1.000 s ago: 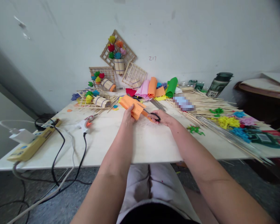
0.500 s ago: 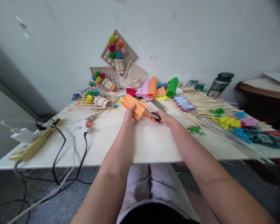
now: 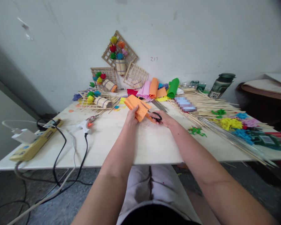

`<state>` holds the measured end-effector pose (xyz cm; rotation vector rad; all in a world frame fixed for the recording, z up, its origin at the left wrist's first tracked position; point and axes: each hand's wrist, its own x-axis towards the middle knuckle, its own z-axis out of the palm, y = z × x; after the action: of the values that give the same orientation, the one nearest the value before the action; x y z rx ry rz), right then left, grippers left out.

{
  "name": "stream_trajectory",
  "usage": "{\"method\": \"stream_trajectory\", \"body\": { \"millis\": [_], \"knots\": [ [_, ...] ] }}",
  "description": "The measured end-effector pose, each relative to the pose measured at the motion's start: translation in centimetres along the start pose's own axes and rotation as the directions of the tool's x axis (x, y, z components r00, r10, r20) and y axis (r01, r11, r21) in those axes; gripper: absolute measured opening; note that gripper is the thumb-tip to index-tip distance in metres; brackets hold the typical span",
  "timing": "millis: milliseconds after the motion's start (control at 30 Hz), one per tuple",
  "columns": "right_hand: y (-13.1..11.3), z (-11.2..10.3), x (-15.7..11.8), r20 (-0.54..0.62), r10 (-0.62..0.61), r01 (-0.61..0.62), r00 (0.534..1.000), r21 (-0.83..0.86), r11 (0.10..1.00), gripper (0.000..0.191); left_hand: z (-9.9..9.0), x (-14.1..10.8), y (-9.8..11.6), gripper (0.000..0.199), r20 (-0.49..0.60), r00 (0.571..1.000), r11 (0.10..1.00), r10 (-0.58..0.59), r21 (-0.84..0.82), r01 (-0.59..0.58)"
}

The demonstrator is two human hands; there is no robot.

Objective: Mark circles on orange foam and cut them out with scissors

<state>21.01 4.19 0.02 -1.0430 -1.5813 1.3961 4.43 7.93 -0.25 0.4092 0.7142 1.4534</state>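
Note:
My left hand (image 3: 132, 116) is closed on a folded sheet of orange crepe paper (image 3: 136, 105), thumb on top, holding it just above the table. In my right hand (image 3: 162, 118) is a pair of scissors with black handles (image 3: 157, 117). Their blades point left and lie at the right part of the orange paper. A narrow orange piece hangs below the blades, close to my right fingers. Rolls of orange paper (image 3: 154, 88), pink paper (image 3: 144, 89) and green paper (image 3: 173, 88) lie behind my hands.
Bamboo lattices with paper flowers (image 3: 119, 50) lean on the wall. A glue gun (image 3: 85, 126) and a yellow power strip (image 3: 35, 142) with cables lie left. Right are many thin sticks (image 3: 208, 103), a phone (image 3: 185, 104), a dark bottle (image 3: 222, 85) and yellow paper pieces (image 3: 230, 123).
My left hand and the orange paper have shifted slightly to the right, toward the scissors. My right hand stays nearly where it was, still holding the scissors.

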Motion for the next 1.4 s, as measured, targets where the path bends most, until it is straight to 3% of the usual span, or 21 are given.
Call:
{"method": "stream_trajectory", "body": {
  "millis": [467,967,1200,1400],
  "knots": [
    [0.20,0.33,0.27,-0.007,-0.056,0.056,0.998,0.109,0.992,0.030,0.13,0.07,-0.08,0.019,-0.014,1.000,1.000,0.007,-0.016,-0.007],
    [-0.12,0.48,0.15,-0.004,-0.066,0.066,0.998,0.056,0.996,0.038,-0.02,0.32,0.06,0.032,-0.013,1.000,0.998,0.018,-0.055,-0.018],
    [-0.23,0.62,-0.06,-0.014,-0.039,0.039,0.999,0.031,0.999,0.037,0.00,0.26,0.12,0.020,-0.015,1.000,1.000,0.013,-0.025,-0.013],
    [0.07,0.51,0.12,-0.015,-0.032,0.033,0.999,0.039,0.999,0.035,0.28,-0.15,0.14,0.026,-0.025,1.000,1.000,-0.009,-0.007,0.009]
  ]
}}
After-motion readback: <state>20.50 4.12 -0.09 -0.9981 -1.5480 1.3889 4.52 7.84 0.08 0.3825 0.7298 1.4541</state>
